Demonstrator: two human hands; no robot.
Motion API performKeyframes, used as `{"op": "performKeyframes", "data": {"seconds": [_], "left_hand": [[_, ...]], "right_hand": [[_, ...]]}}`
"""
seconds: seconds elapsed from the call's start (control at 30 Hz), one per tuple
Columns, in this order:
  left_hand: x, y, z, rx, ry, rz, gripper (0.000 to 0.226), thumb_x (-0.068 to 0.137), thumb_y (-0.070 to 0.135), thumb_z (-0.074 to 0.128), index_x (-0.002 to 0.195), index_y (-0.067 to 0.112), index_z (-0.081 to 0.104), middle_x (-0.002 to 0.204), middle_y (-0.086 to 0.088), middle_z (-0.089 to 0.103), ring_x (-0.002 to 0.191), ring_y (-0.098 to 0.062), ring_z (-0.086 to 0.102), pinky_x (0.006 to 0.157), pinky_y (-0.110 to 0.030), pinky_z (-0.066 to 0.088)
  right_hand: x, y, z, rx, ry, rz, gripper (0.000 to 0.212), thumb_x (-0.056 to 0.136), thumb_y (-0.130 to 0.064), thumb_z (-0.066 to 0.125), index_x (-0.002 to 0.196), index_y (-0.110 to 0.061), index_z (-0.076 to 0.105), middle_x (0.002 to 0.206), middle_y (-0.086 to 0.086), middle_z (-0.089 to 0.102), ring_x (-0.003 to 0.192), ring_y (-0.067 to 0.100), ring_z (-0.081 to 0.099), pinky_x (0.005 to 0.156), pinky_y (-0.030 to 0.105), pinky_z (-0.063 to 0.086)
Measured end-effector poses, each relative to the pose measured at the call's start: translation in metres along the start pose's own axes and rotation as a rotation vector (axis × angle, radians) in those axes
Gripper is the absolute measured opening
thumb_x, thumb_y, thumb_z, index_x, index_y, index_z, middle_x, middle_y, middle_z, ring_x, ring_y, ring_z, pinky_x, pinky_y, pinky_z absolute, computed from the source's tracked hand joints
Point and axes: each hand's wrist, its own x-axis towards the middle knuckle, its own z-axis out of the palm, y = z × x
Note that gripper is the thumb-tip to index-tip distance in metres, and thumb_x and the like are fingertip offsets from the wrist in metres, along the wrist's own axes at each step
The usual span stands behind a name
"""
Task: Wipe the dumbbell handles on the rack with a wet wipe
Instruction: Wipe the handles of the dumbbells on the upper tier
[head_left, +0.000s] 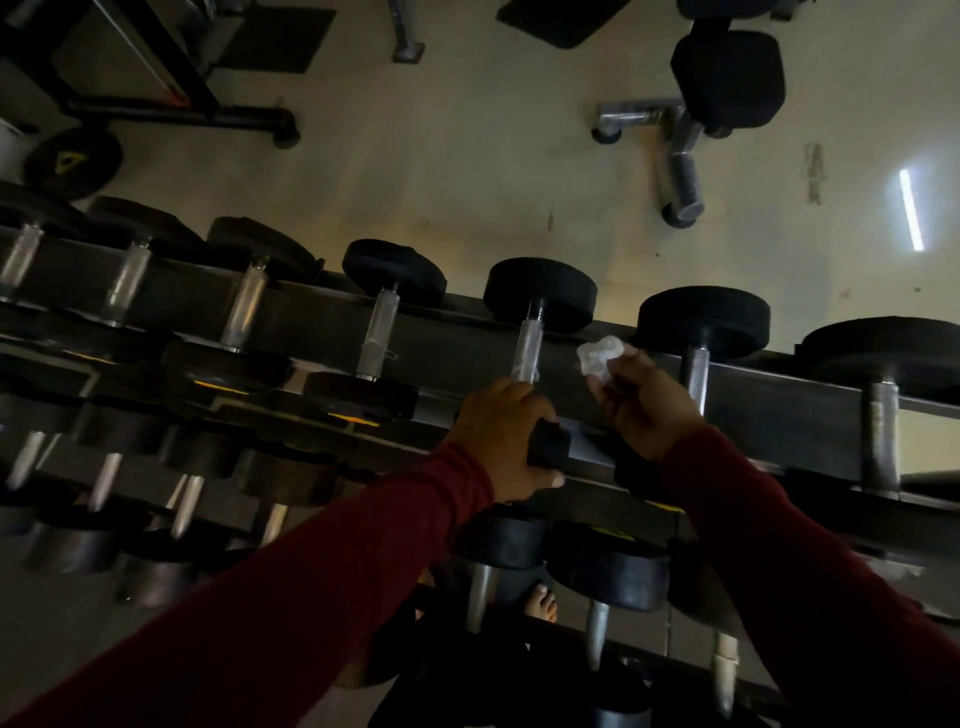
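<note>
Head view, near to far: a bare foot (543, 605) shows at 6 o'clock below the lower tier of the rack (779, 410); above it, two red-sleeved arms reach in. At centre the left hand (506, 441) curls round the near black head of a dumbbell (540, 293), steadying it, while the right hand (647, 402) at 3 o'clock of it pinches a crumpled white wet wipe (600, 355), held just beside the knurled handle (527, 351) and apparently not touching it. That handle's long axis runs from 6 toward 12 o'clock, tipped slightly right, its far head toward the floor (467, 171). Risks, as a judgement: the steadied dumbbell could roll or slide off the rail toward the foot if tugged, and the wadded wipe may skip the handle's underside
</note>
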Motion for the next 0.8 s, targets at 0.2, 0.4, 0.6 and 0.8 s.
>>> {"op": "performKeyframes", "data": {"seconds": [0.2,0.4,0.6,0.8], "left_hand": [[0.027,-0.012,0.014,-0.887,0.509,-0.887,0.040,0.083,0.059,0.056,0.099,0.023,0.066,0.105,0.003,0.062,0.105,-0.021,0.054,0.096,-0.041,0.044],[0.041,-0.012,0.025,-0.668,0.616,-1.182,0.048,0.094,0.045,0.040,0.117,0.009,0.062,0.127,-0.014,0.059,0.121,-0.034,0.047,0.104,-0.050,0.037],[0.045,-0.015,0.030,-0.661,0.655,-1.203,0.038,0.093,0.037,0.043,0.109,0.010,0.064,0.119,-0.012,0.062,0.118,-0.032,0.050,0.101,-0.047,0.040],[0.043,-0.011,0.025,-0.706,0.695,-1.184,0.034,0.095,0.030,0.045,0.109,0.006,0.065,0.117,-0.015,0.063,0.113,-0.032,0.052,0.092,-0.039,0.040]], "right_hand": [[0.016,0.013,0.024,-0.376,0.040,-0.054,0.022,0.095,-0.015,0.060,0.116,-0.010,0.066,0.110,0.012,0.071,0.098,0.026,0.070,0.075,0.032,0.060],[0.055,0.026,0.053,-0.823,0.357,-0.382,0.018,0.085,-0.024,0.075,0.103,-0.022,0.073,0.095,-0.006,0.073,0.079,0.000,0.067,0.067,0.012,0.054],[0.040,0.044,0.045,-1.108,0.285,-0.380,0.007,0.083,-0.027,0.078,0.089,-0.023,0.075,0.092,-0.005,0.075,0.080,0.004,0.069,0.079,0.024,0.058],[0.019,0.050,0.042,-1.301,0.254,-0.371,0.010,0.080,-0.022,0.080,0.090,-0.021,0.079,0.090,-0.010,0.074,0.078,0.000,0.065,0.067,0.004,0.044]]}}
